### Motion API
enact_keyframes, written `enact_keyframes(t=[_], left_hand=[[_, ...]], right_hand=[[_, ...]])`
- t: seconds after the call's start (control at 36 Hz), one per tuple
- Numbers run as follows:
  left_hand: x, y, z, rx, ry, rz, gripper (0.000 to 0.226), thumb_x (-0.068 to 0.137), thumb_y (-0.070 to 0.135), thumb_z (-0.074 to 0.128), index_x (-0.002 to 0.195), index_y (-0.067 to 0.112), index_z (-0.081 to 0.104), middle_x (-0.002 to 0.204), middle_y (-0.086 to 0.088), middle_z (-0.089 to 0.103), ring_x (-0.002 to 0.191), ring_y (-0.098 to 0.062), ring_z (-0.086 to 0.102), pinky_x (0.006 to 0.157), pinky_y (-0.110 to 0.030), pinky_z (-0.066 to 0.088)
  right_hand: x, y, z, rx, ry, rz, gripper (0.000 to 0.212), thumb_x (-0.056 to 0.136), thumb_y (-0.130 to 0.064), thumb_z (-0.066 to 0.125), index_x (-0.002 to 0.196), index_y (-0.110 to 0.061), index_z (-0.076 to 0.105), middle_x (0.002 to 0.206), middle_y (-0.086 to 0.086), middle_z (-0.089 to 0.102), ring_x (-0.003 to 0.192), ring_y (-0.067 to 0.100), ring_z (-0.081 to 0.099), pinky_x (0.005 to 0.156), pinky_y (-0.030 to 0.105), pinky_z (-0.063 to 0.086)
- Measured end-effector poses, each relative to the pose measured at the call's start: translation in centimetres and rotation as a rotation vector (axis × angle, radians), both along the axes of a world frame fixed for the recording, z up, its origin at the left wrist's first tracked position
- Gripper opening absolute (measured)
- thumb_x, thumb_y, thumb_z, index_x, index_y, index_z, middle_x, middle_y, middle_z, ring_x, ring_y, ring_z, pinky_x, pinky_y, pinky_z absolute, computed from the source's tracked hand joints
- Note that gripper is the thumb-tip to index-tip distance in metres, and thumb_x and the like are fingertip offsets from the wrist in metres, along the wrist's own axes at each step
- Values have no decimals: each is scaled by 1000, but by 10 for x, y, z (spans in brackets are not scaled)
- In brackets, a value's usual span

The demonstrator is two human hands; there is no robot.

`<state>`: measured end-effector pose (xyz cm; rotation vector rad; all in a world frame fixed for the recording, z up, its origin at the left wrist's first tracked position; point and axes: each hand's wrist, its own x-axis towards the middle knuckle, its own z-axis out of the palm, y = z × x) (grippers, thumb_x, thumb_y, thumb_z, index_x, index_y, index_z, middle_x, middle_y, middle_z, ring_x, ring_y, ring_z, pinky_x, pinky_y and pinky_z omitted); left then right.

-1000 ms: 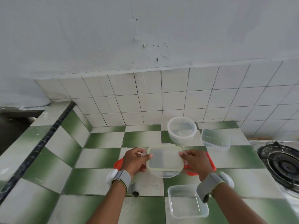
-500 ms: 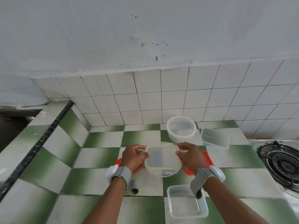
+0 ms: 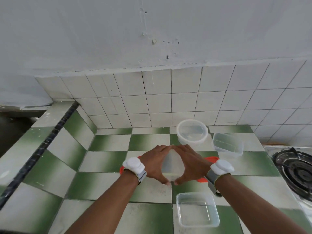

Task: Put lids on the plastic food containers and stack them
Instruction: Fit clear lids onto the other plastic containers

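A clear lidded container (image 3: 172, 166) sits at the middle of the counter, with both palms laid flat over its lid. My left hand (image 3: 156, 163) covers its left side and my right hand (image 3: 190, 164) its right side; fingertips meet at the far edge and thumbs at the near edge. Orange lids (image 3: 210, 159) lie beneath and beside it, mostly hidden. An open round container (image 3: 192, 133) stands behind, an open rectangular container (image 3: 228, 144) to its right, and another open rectangular container (image 3: 196, 210) near the front.
The green and white tiled counter (image 3: 108, 142) ends at a white tiled wall behind. A raised ledge with a dark strip (image 3: 42, 147) runs along the left. A gas stove burner (image 3: 295, 169) sits at the right edge.
Both hands moved from gripping the container's sides to lying flat on top of its lid. The container dropped from being held up to resting lower over the orange lids.
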<state>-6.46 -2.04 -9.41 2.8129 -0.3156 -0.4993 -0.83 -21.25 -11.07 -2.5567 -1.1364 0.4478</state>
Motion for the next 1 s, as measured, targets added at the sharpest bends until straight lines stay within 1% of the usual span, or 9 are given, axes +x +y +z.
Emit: enact_keyframes(t=[0.25,0.44,0.53,0.58,0.64,0.69,0.78,0.89,1.0], left_hand=[[2,0,-13,-54,-115,15,117,53,46,90,149,14,31,137,-2,46,120,-21,45,102,-36,45],[4,0,-18,-177,-60,86,117,49,45,94,146,21,32,131,3,44,116,-16,40,98,-37,47],[-2,5,-14,-325,26,151,120,58,49,92,153,29,23,148,12,34,131,-8,32,110,-30,35],[-4,10,-18,-614,129,257,100,69,44,85,151,31,29,155,13,32,140,-8,30,115,-31,30],[-8,10,-26,-990,167,490,74,70,38,69,140,33,48,153,6,43,144,-16,36,118,-41,33],[-12,3,-34,-1191,105,732,58,72,35,57,130,32,62,143,3,56,138,-19,46,116,-45,36],[-17,-13,-44,-1307,-7,897,44,88,33,46,124,23,69,133,-1,66,130,-25,56,116,-53,34],[-16,-24,-41,-1359,-53,1041,38,89,38,48,112,22,74,125,-7,71,123,-28,62,112,-50,41],[-14,-26,-45,-1383,-57,1058,38,91,39,48,113,22,73,123,-5,72,120,-28,64,111,-53,41]], right_hand=[[-2,1,-17,211,-100,1,111,51,-52,90,139,-2,45,126,12,56,110,28,51,96,31,40],[1,2,-14,198,-1,-11,119,53,-54,89,148,-11,32,136,3,45,119,19,40,100,19,28],[2,-4,-18,248,123,-46,129,52,-62,86,154,-18,20,148,-3,32,133,15,29,113,26,23],[0,-8,-23,360,298,-134,109,66,-62,78,154,-27,22,151,-6,31,137,13,28,116,35,26],[-5,-9,-28,591,555,-282,82,77,-55,69,148,-34,35,146,-10,45,134,14,41,115,42,34],[-9,-7,-35,834,715,-468,64,77,-39,69,138,-29,49,133,-6,60,124,19,55,105,44,47],[-10,1,-47,1085,937,-634,53,75,-15,63,127,-17,57,124,11,67,108,24,64,85,31,57],[-8,6,-55,1182,999,-702,51,73,-12,63,124,-15,57,113,5,74,102,25,66,91,45,51],[-8,11,-59,1216,983,-733,52,72,-10,63,123,-16,53,110,5,74,101,25,66,91,47,50]])
